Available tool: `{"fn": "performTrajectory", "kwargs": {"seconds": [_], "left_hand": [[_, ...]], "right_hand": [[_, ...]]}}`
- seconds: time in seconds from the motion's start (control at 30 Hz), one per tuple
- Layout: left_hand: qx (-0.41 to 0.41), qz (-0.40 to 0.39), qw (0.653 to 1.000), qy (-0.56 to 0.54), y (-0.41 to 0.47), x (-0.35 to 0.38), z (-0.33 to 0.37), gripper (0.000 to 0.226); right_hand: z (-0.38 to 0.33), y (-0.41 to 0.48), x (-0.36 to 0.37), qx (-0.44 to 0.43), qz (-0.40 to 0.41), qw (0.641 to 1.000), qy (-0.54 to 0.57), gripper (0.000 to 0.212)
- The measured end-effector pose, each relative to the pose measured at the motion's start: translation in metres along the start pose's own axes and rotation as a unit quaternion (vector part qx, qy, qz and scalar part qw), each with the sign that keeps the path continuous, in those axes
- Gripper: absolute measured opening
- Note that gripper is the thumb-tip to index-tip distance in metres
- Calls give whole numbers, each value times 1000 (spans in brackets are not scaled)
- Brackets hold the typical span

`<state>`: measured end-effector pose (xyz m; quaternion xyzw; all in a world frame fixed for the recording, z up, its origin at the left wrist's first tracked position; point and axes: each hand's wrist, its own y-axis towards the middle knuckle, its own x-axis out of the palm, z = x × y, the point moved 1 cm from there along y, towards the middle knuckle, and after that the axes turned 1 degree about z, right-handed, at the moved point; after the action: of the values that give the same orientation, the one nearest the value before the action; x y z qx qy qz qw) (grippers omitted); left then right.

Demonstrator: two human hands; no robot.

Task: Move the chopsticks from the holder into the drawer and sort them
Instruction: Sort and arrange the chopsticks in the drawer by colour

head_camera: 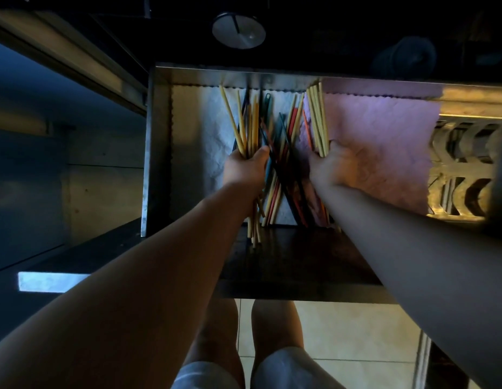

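An open metal drawer [160, 130] is pulled out below me, lined with white paper and a pink cloth. My left hand [245, 169] grips a bundle of pale wooden chopsticks [244, 127] that fans out toward the drawer's back. My right hand [332, 164] holds a second, tighter bundle of wooden chopsticks [318, 116] over the pink cloth's left edge. Between my hands lies a crossed pile of loose chopsticks [283, 153] in dark, red, teal and wooden colours. The holder is not in view.
The pink cloth [384, 141] covers the drawer's right half. A patterned metal rack [460, 169] sits at the far right. A round lid [238, 30] lies on the dark counter behind. A dark shelf edge [286, 262] runs under the drawer front; my knees show above the tiled floor.
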<state>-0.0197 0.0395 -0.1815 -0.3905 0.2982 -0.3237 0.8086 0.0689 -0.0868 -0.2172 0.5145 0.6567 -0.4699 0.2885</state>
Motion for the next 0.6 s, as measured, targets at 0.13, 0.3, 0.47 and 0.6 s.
{"fn": "performTrajectory", "kwargs": {"seconds": [0.13,0.3,0.47,0.6], "left_hand": [[-4,-5,1000,-2,0,-1,1,22],[8,-8,1000,16,-3,-1,3,16],[-12,-41,998,-40,-8,1,4,11],[7,1,1000,31,0,5,1,12]], "right_hand": [[3,0,1,2,0,1000,0,32],[8,7,-2,-4,-4,1000,-28,32],[9,13,-2,4,-15,998,-63,39],[9,14,2,5,-30,998,-62,44]]}}
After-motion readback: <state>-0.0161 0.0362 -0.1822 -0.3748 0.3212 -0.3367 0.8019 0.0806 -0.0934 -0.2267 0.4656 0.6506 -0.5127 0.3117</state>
